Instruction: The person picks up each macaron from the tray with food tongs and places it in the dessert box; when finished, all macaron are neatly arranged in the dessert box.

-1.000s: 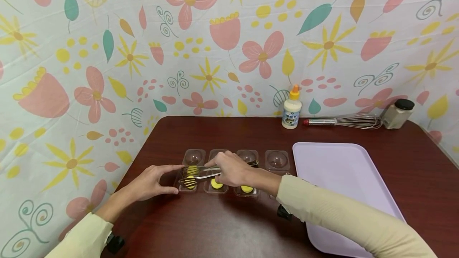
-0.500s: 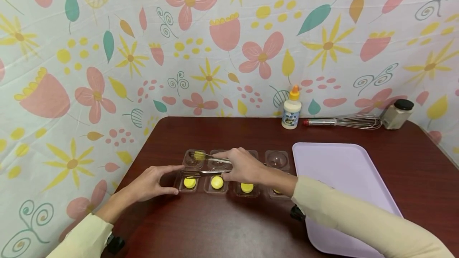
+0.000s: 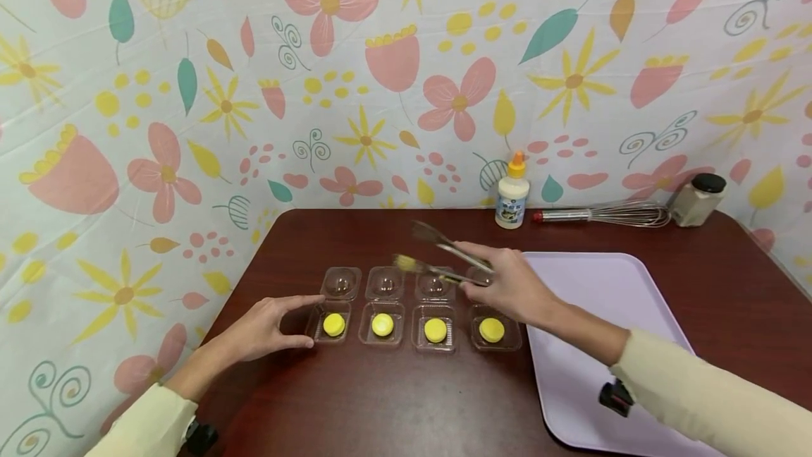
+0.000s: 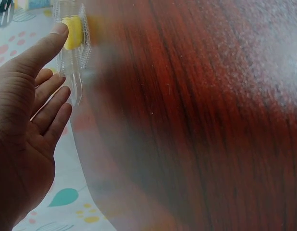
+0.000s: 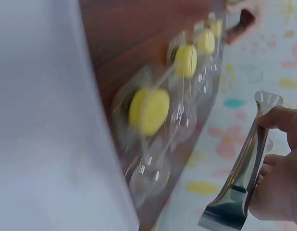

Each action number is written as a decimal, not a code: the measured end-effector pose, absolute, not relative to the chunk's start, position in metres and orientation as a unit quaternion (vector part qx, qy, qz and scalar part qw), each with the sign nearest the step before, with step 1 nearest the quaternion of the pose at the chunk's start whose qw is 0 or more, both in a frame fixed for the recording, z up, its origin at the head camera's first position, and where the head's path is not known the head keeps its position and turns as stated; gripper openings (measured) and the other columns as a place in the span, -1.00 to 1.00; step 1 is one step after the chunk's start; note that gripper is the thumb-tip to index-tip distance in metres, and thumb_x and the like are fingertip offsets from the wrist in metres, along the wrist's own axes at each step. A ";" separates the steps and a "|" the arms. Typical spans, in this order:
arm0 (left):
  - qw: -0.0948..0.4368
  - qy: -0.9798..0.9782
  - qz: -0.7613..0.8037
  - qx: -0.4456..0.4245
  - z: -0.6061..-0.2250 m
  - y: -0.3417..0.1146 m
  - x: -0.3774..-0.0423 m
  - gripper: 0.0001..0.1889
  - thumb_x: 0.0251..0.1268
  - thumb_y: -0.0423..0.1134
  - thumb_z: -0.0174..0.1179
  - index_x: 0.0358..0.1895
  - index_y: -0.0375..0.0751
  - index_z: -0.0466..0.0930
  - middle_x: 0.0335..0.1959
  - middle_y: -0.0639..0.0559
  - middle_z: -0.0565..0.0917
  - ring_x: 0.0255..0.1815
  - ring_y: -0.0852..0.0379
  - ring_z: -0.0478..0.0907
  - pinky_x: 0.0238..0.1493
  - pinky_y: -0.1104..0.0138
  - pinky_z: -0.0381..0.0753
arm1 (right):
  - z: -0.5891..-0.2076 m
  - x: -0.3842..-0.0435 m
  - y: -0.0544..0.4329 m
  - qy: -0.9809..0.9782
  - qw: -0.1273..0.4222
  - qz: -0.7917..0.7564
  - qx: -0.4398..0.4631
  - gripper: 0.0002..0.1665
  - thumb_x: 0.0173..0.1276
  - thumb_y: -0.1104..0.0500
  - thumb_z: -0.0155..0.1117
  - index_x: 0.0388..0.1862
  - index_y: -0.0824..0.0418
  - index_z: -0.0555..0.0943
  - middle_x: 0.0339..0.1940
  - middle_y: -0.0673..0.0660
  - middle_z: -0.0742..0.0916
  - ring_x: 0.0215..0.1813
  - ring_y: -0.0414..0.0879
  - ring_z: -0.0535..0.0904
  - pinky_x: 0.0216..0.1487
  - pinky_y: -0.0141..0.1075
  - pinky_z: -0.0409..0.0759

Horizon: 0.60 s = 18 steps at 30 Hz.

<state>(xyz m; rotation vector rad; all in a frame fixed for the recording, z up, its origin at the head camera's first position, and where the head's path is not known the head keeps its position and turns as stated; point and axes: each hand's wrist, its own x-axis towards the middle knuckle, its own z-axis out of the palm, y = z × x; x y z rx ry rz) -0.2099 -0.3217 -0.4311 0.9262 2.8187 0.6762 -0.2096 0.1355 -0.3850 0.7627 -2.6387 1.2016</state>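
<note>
A row of small clear plastic boxes with raised lids stands on the table, each with a yellow round cake like a macaron in its base. My left hand (image 3: 269, 330) is at the leftmost box (image 3: 319, 336), thumb and forefinger extended around its left side. In the left wrist view, the thumb lies close to the yellow cake (image 4: 73, 33) in that box. My right hand (image 3: 510, 284) grips metal tongs (image 3: 466, 257) above the lids on the right. The tongs' arms are spread, with no cake seen between them; one tip looks yellowish and blurred.
A lilac tray (image 3: 583, 270) lies right of the boxes, beneath my right forearm. Along the back edge stand a white bottle with an orange tip (image 3: 511, 202), a whisk (image 3: 624, 214) and a black-lidded jar (image 3: 698, 200). A floral cloth (image 3: 393, 111) hangs behind.
My right hand has lifted the tongs from the leftmost box and carried them right and back, uncovering the cakes. The tongs' arms have spread wider. My left hand has barely moved.
</note>
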 end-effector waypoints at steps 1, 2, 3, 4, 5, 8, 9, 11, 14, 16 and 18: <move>0.049 0.925 0.223 0.305 -0.431 -0.322 -0.210 -0.20 0.19 -0.03 0.61 0.51 -0.08 0.53 0.41 0.02 0.62 0.41 -0.04 0.57 0.29 -0.08 0.61 | -0.384 -0.209 0.145 -0.881 0.079 0.396 0.248 -0.19 0.23 0.38 0.57 0.49 0.25 0.57 -0.57 -0.02 0.58 -0.64 -0.31 0.34 -0.64 -0.36 0.39; 0.050 0.925 0.223 0.305 -0.431 -0.322 -0.209 -0.20 0.19 -0.03 0.61 0.51 -0.08 0.52 0.42 0.02 0.61 0.41 -0.04 0.57 0.29 -0.08 0.61 | -0.383 -0.207 0.155 -0.885 0.088 0.390 0.241 -0.19 0.23 0.38 0.57 0.49 0.25 0.57 -0.56 0.00 0.57 -0.63 -0.30 0.33 -0.63 -0.36 0.38; 0.050 0.924 0.224 0.305 -0.432 -0.322 -0.209 -0.19 0.20 -0.02 0.60 0.52 -0.07 0.52 0.42 0.02 0.61 0.42 -0.04 0.56 0.30 -0.07 0.60 | -0.383 -0.206 0.165 -0.888 0.104 0.380 0.237 -0.19 0.22 0.37 0.57 0.49 0.26 0.57 -0.49 0.04 0.64 -0.60 -0.28 0.35 -0.59 -0.35 0.39; 0.051 0.924 0.224 0.305 -0.432 -0.322 -0.209 -0.19 0.20 -0.01 0.60 0.53 -0.07 0.51 0.43 0.02 0.60 0.42 -0.05 0.56 0.30 -0.08 0.60 | -0.383 -0.204 0.175 -0.893 0.118 0.368 0.230 -0.19 0.22 0.36 0.58 0.48 0.25 0.58 -0.47 0.06 0.64 -0.58 -0.26 0.32 -0.57 -0.34 0.37; 0.051 0.925 0.224 0.304 -0.432 -0.323 -0.209 -0.18 0.20 0.00 0.60 0.53 -0.06 0.51 0.43 0.02 0.60 0.42 -0.05 0.56 0.30 -0.08 0.60 | -0.383 -0.202 0.185 -0.898 0.130 0.357 0.223 -0.20 0.22 0.35 0.59 0.47 0.26 0.59 -0.49 0.07 0.62 -0.57 -0.25 0.30 -0.55 -0.33 0.35; 0.047 0.926 0.223 0.302 -0.433 -0.323 -0.210 -0.17 0.20 0.03 0.60 0.53 -0.05 0.50 0.43 0.03 0.60 0.43 -0.04 0.55 0.31 -0.08 0.59 | -0.384 -0.193 0.217 -0.912 0.167 0.322 0.193 -0.22 0.19 0.31 0.64 0.43 0.27 0.62 -0.47 0.03 0.59 -0.49 -0.19 0.29 -0.47 -0.33 0.31; 0.045 0.926 0.223 0.301 -0.433 -0.324 -0.210 -0.17 0.20 0.04 0.59 0.53 -0.04 0.50 0.43 0.03 0.61 0.43 -0.04 0.55 0.31 -0.08 0.59 | -0.384 -0.190 0.228 -0.917 0.173 0.311 0.181 -0.22 0.18 0.29 0.65 0.42 0.28 0.63 -0.46 0.02 0.59 -0.46 -0.17 0.31 -0.44 -0.33 0.30; 0.041 0.926 0.223 0.301 -0.433 -0.325 -0.210 -0.17 0.20 0.06 0.59 0.53 -0.03 0.51 0.42 0.05 0.61 0.42 -0.04 0.56 0.31 -0.09 0.59 | -0.386 -0.182 0.251 -0.925 0.178 0.298 0.152 -0.21 0.16 0.26 0.68 0.40 0.29 0.64 -0.47 0.11 0.62 -0.41 -0.12 0.34 -0.41 -0.34 0.27; 0.034 0.926 0.227 0.299 -0.432 -0.328 -0.211 -0.19 0.21 0.06 0.58 0.52 -0.04 0.52 0.41 0.06 0.62 0.41 -0.04 0.57 0.30 -0.09 0.60 | -0.391 -0.169 0.284 -0.936 0.179 0.284 0.103 -0.20 0.15 0.21 0.71 0.39 0.28 0.65 -0.23 0.40 0.77 -0.32 -0.06 0.42 -0.34 -0.39 0.26; 0.027 0.927 0.228 0.298 -0.431 -0.330 -0.211 -0.21 0.22 0.06 0.57 0.51 -0.06 0.54 0.40 0.06 0.63 0.40 -0.04 0.58 0.29 -0.09 0.61 | -0.393 -0.160 0.305 -0.941 0.173 0.282 0.069 -0.19 0.18 0.17 0.70 0.42 0.27 0.63 0.06 0.52 0.74 -0.21 -0.01 0.51 -0.29 -0.44 0.26; 0.018 0.927 0.231 0.296 -0.429 -0.332 -0.211 -0.23 0.24 0.04 0.57 0.50 -0.09 0.54 0.39 0.04 0.64 0.39 -0.05 0.59 0.28 -0.10 0.61 | -0.396 -0.152 0.324 -0.949 0.159 0.270 0.029 -0.18 0.24 0.11 0.67 0.45 0.28 0.60 0.08 0.55 0.72 -0.18 0.03 0.53 -0.31 -0.44 0.26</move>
